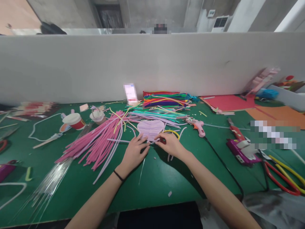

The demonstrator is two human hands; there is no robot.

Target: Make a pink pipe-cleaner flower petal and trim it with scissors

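A lavender, roughly heart-shaped piece of pipe cleaners laid side by side lies on the green table in front of me. My left hand is at its lower left edge, fingertips and thumb closed on the rim near the bottom. My right hand pinches a lavender pipe cleaner at the lower right edge, thumb and forefinger together; its other fingers are curled and partly hidden. A loose lavender pipe cleaner sticks out to the left of the piece. Beneath my right wrist, more lavender ends show.
Pink pipe cleaners fan out at left, near thin clear sticks and a paper cup. Multicoloured pipe cleaners lie behind. At right are a pink glue gun, its black cord, a purple power strip and scissors.
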